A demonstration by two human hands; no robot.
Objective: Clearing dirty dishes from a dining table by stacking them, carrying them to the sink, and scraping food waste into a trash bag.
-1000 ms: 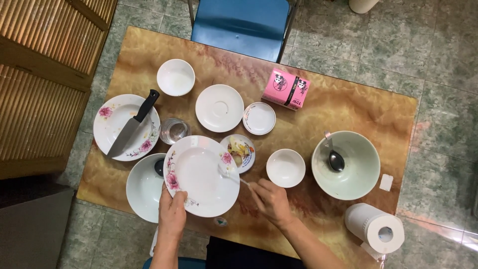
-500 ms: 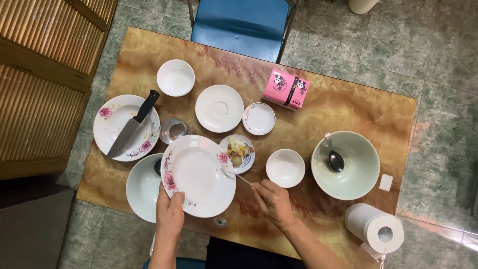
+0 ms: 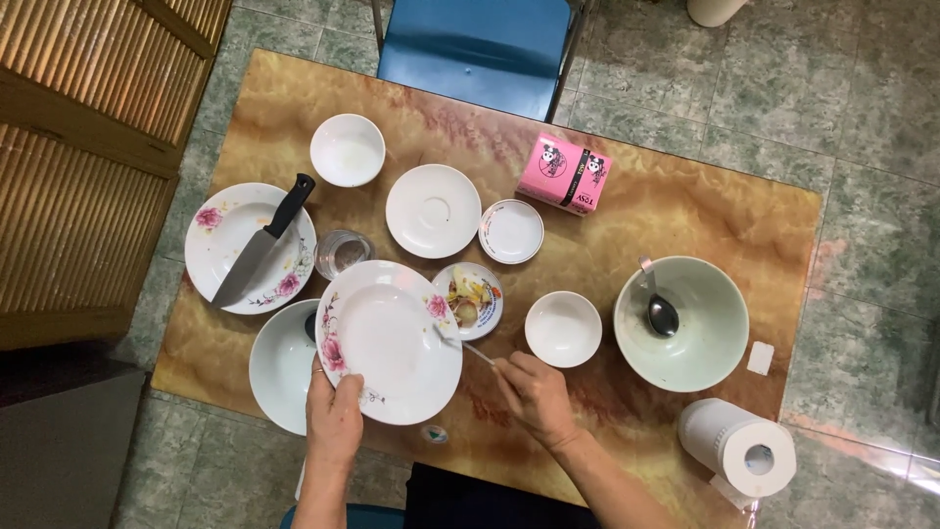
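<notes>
Your left hand [image 3: 335, 419] is closed on the near rim of the flowered plate [image 3: 389, 341], just left of the frame's centre, thumb on top and fingers under the edge. The plate looks like glazed ceramic: stiff, fairly heavy for a one-handed hold, slick where wet or greasy, and it would probably chip if knocked. It overlaps the white bowl [image 3: 279, 364] at lower left, so the two rims can clink. A rim grip with the thumb well in from the edge is the sound place to hold it.

Your right hand [image 3: 537, 394], below centre, pinches the handle of a thin utensil [image 3: 460, 343], likely a fork or spoon, whose tip rests at the plate's right edge. It is light and rigid, and metal can scrape the glaze.

Just beyond that edge sits a small dish of scraps [image 3: 468, 300], with a small white bowl [image 3: 563, 328] to its right.
</notes>
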